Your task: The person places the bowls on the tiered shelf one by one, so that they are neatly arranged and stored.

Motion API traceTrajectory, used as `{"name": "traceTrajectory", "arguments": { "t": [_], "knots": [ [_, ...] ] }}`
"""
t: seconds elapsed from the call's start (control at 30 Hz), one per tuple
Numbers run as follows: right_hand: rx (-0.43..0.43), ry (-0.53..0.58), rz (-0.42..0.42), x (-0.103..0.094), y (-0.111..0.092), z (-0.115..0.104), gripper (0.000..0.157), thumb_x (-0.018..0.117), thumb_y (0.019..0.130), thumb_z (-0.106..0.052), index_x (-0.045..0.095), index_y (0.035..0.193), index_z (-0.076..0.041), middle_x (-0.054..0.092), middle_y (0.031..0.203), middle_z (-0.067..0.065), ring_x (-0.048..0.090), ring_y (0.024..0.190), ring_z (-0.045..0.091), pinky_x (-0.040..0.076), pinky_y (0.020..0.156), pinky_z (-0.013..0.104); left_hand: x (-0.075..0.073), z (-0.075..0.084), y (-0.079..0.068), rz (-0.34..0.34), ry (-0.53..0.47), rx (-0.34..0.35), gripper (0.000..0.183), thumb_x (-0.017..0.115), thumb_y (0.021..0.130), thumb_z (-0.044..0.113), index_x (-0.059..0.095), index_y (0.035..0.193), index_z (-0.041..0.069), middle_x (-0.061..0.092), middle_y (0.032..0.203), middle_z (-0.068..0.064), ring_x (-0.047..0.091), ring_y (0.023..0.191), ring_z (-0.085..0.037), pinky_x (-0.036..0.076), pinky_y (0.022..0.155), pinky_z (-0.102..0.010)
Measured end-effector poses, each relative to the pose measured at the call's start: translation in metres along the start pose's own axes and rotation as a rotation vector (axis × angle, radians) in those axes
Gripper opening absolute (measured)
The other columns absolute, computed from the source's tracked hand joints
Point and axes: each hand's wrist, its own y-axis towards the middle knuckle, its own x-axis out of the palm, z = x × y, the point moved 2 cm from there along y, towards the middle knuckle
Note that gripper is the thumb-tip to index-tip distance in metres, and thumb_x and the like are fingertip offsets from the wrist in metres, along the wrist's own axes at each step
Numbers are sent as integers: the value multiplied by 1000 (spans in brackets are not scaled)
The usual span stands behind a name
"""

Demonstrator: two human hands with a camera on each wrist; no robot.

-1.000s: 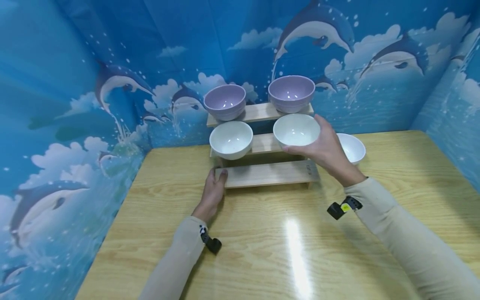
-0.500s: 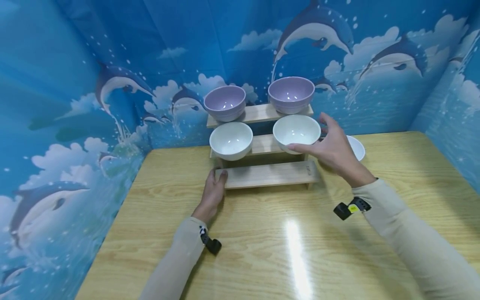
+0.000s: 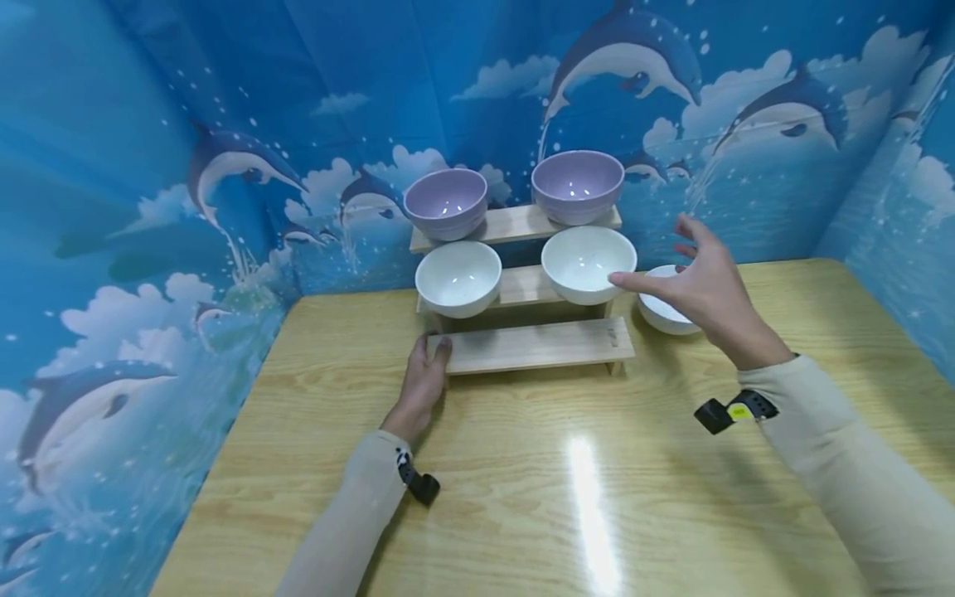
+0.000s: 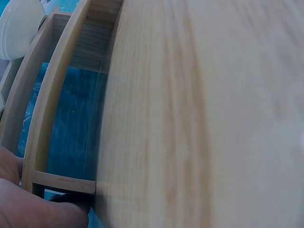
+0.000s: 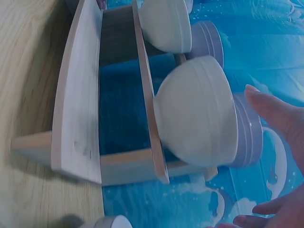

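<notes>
A three-tier wooden stand (image 3: 530, 347) stands on the table. My left hand (image 3: 421, 385) grips the left end of its lowest board, thumb on top; in the left wrist view the fingers (image 4: 38, 209) are at the stand's end. On the middle tier sit two white bowls, a left one (image 3: 458, 280) and a right one (image 3: 588, 265). Beside the right one is my right hand (image 3: 712, 290), fingers spread and holding nothing, thumb tip overlapping its rim in the head view. The right wrist view shows that bowl (image 5: 197, 114) apart from the thumb (image 5: 268, 107).
Two purple bowls, one left (image 3: 446, 206) and one right (image 3: 578, 189), sit on the top tier. Another white bowl (image 3: 660, 315) stands on the table (image 3: 507, 497) right of the stand, partly behind my right hand. A blue dolphin-print backdrop (image 3: 358, 75) rises behind.
My right hand has let go of the right white bowl and moved right, its fingers spreading. That bowl stays on the middle tier. My left hand keeps its grip on the stand.
</notes>
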Motion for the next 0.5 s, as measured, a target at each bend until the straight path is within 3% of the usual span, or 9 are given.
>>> {"name": "traceTrajectory", "arguments": {
  "t": [0.5],
  "knots": [
    [72, -10, 36, -24, -3, 30, 126, 82, 79, -57, 0, 164, -15, 4, 169, 14, 14, 152, 43, 32, 108, 72, 0, -1, 1, 3, -11, -5, 70, 41, 107, 47, 13, 164, 17, 13, 169, -9, 13, 154, -30, 15, 124, -52]
  ]
}}
